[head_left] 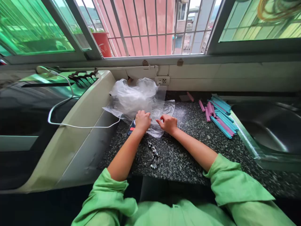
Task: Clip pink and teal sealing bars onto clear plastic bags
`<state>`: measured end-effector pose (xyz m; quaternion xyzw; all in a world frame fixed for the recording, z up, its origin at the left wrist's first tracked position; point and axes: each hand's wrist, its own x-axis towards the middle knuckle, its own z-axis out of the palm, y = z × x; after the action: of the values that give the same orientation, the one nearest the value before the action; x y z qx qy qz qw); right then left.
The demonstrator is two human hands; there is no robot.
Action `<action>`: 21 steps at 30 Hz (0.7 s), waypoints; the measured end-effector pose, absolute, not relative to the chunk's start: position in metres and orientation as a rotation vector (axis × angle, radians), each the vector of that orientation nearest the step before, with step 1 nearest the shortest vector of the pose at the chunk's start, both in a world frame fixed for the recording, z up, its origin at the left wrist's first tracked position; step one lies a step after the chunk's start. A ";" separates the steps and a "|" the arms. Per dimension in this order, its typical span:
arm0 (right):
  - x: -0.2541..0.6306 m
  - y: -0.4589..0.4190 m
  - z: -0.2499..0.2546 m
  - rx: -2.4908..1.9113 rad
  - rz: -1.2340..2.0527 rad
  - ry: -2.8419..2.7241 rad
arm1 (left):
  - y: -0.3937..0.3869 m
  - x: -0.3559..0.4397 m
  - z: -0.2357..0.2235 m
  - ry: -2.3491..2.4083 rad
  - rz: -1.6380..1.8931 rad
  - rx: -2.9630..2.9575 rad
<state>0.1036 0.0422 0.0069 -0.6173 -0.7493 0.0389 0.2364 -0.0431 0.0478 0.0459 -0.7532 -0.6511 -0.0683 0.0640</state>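
Both of my hands rest on a clear plastic bag (138,95) crumpled on the dark speckled counter (188,153). My left hand (142,121) is curled closed on the bag's near edge, just above a dark phone (131,128) that peeks out beside it. My right hand (168,123) is also closed, pinching the flat plastic with thumb and forefinger. A string of pale and dark beads (154,155) lies on the counter between my forearms, touched by neither hand.
A pile of teal and pink sticks (219,114) lies to the right, beside a steel sink (270,128). A white cable (70,125) runs over the cream appliance on the left. A wall socket (162,80) sits behind the bag, under the barred window.
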 end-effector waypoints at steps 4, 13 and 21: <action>0.095 0.049 0.010 -1.756 0.004 -2.132 | 0.055 -0.025 0.046 -1.884 -0.155 -2.328; 0.147 0.029 0.022 -1.620 -0.170 -2.157 | 0.023 -0.008 0.044 -1.557 -0.702 -2.552; 0.237 -0.029 0.020 -1.266 -0.471 -2.088 | 0.024 0.014 0.040 -2.103 -1.387 -2.893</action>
<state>0.2370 -0.0287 0.0196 -0.4820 -0.7951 -0.1795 0.3214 0.0137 0.0241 0.0399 -0.7092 -0.5155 -0.3400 -0.3401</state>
